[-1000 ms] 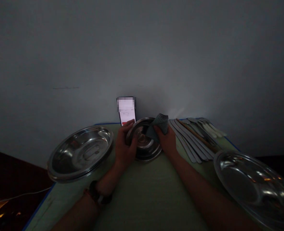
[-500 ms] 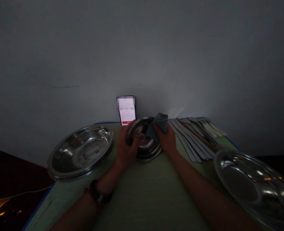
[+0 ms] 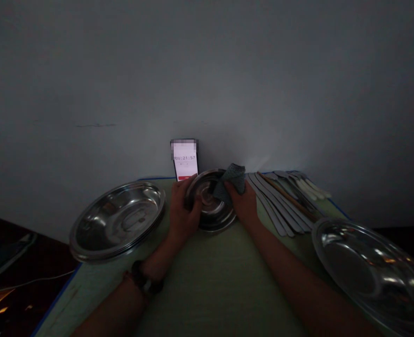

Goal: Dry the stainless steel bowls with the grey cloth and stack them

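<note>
A shiny metal bowl [image 3: 215, 222] is tilted toward me over the middle of the table. My left hand [image 3: 185, 208] grips its left rim, the thumb reaching over the inside edge. In my right hand [image 3: 242, 200] is a bunched grey-green cloth [image 3: 232, 180], pinched between thumb and fingers. The cloth lies against the bowl's upper right rim and inner wall. Part of the bowl's right side is hidden behind the cloth and my right hand.
Left stands a stack of oval metal basins [image 3: 117, 222]; another metal basin [image 3: 354, 271] is at right. Several flat metal utensils [image 3: 273, 206] and white-handled ones [image 3: 310, 187] lie back right. A lit phone [image 3: 186, 161] leans on the wall [image 3: 207, 70] behind the green table [image 3: 214, 281].
Both hands, the bowl and the cloth stay in nearly the same place. My left thumb has shifted slightly at the rim. The phone's timer has advanced by one second.
</note>
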Demonstrator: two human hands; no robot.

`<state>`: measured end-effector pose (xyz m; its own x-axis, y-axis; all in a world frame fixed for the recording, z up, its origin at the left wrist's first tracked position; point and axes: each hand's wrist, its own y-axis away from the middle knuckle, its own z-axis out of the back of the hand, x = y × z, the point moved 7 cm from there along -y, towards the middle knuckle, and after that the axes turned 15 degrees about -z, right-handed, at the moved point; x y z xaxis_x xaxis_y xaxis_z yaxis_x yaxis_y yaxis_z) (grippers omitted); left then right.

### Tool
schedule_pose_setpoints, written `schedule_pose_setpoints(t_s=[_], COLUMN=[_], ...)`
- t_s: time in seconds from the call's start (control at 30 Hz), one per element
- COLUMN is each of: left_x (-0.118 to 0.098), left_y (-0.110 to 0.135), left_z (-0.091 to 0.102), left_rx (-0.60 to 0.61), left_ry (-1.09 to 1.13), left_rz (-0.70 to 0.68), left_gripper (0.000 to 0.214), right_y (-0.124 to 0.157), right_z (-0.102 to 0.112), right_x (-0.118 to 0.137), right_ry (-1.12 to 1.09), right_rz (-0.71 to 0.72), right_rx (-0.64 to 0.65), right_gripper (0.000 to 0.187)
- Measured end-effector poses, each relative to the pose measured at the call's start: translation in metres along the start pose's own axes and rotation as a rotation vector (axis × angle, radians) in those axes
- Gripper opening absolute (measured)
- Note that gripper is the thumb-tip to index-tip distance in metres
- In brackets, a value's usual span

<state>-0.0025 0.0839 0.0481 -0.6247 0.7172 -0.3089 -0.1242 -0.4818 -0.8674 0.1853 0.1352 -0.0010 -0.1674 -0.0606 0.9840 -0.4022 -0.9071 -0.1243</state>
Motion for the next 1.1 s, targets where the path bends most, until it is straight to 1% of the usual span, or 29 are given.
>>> schedule_pose_setpoints(t_s=[0.13, 0.3, 0.47, 0.53, 0.6, 0.7, 0.77, 0.83, 0.97, 1.1], left_x=[-0.001, 0.007, 0.009, 0.008, 0.005, -0.001, -0.003, -0.002, 0.003, 0.004], left_y=[0.001, 0.004, 0.002, 0.0, -0.001, -0.003, -0.003, -0.002, -0.001, -0.002], left_z=[0.0, -0.004, 0.0, 0.002, 0.003, 0.002, 0.0, -0.001, 0.0, 0.001], left_rx=[0.002, -0.012, -0.075, -0.086, -0.076, -0.029, 0.004, 0.019, -0.003, -0.04], left_ry=[0.064, 0.236, 0.22, 0.206, 0.179, 0.125, 0.106, 0.101, 0.116, 0.218], left_rz=[-0.004, 0.118, 0.164, 0.159, 0.128, 0.051, 0.005, -0.015, 0.012, 0.014], left_gripper=[0.043, 0.035, 0.016, 0.012, 0.02, 0.042, 0.047, 0.046, 0.042, 0.033], right_y=[-0.001, 0.0, 0.001, 0.001, 0.002, 0.001, 0.001, 0.001, 0.001, 0.001], right_z=[-0.001, -0.001, -0.002, -0.002, -0.002, -0.001, -0.001, -0.001, -0.001, -0.001], right_x=[-0.001, -0.001, 0.001, 0.001, 0.002, 0.001, 0.001, 0.0, 0.0, 0.0], right_ry=[0.0, 0.002, -0.01, -0.013, -0.005, -0.003, -0.007, -0.001, 0.017, 0.007], right_rz=[-0.005, -0.017, -0.011, -0.009, -0.009, -0.012, -0.017, -0.02, -0.022, -0.024], right_rx=[0.007, 0.011, 0.021, 0.028, 0.027, 0.023, 0.022, 0.02, 0.018, 0.02], right_gripper=[0.034, 0.035, 0.034, 0.034, 0.034, 0.035, 0.036, 0.037, 0.036, 0.037])
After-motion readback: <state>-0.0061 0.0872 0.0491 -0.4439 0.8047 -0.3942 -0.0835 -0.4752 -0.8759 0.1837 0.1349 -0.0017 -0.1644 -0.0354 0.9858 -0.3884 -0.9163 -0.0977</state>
